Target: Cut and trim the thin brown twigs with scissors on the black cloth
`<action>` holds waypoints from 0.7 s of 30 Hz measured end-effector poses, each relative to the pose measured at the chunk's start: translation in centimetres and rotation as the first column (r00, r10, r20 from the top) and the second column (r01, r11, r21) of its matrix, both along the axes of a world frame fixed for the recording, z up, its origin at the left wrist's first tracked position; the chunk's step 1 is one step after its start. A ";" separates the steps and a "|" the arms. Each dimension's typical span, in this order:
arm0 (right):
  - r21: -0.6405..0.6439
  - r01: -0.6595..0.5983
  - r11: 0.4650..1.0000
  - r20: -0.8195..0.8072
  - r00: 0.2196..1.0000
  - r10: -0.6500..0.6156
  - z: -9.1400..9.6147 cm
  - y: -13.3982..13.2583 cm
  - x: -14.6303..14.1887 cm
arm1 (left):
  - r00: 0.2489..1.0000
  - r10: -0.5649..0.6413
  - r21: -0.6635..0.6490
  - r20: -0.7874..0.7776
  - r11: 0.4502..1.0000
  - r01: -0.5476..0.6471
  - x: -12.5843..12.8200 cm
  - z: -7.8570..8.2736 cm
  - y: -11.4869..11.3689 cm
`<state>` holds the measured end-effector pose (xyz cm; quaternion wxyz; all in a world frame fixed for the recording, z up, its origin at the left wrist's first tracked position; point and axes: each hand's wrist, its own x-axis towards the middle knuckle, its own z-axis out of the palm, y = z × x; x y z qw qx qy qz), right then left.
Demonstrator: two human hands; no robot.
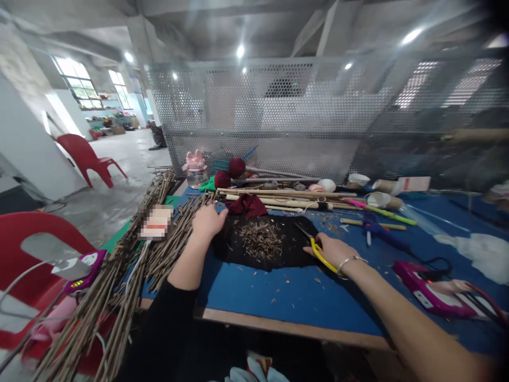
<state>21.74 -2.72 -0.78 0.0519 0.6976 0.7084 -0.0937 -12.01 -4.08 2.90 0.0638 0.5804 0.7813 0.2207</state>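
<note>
My left hand [207,221] rests on the upper left corner of a black cloth [230,250], its fingers curled over the edge. A heap of short brown twig cuttings [260,240] lies in the middle of that cloth. My right hand [333,249] grips yellow-handled scissors [314,243] at the cloth's right edge, blades pointing up and left toward the heap. A silver bangle is on my right wrist. A dark red cloth [247,204] lies just above the black one.
A big bundle of long thin twigs [131,276] runs down the blue table's [286,297] left side. Wooden sticks, dark red yarn balls [237,167], cups and a pink jar [195,171] line the back before a perforated metal screen. A pink tool [425,292] lies right; red chairs [85,156] stand left.
</note>
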 end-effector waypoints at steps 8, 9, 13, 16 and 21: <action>-0.050 -0.062 0.997 0.087 0.994 0.066 1.2 0.5 0.5 | 0.955 0.205 -0.256 -0.216 0.932 -0.258 -3.3 -2.6 -5.9; -0.044 -0.062 0.997 0.093 0.993 0.066 1.5 0.2 0.5 | 0.950 0.216 -0.237 -0.226 0.934 -0.268 -3.5 -2.8 -6.3; 0.050 -0.078 0.996 0.057 0.996 0.075 2.9 -1.4 -0.2 | 0.943 0.240 -0.226 -0.231 0.929 -0.292 -4.5 -2.8 -6.8; 0.104 -0.147 0.984 -0.035 0.988 0.151 4.0 -2.9 -1.9 | 0.930 0.257 -0.175 -0.263 0.935 -0.308 -4.9 -2.7 -6.9; 0.123 -0.353 0.928 -0.200 0.907 0.371 5.0 -4.8 -6.5 | 0.961 0.188 -0.182 -0.201 0.957 -0.226 -5.9 -2.3 -7.0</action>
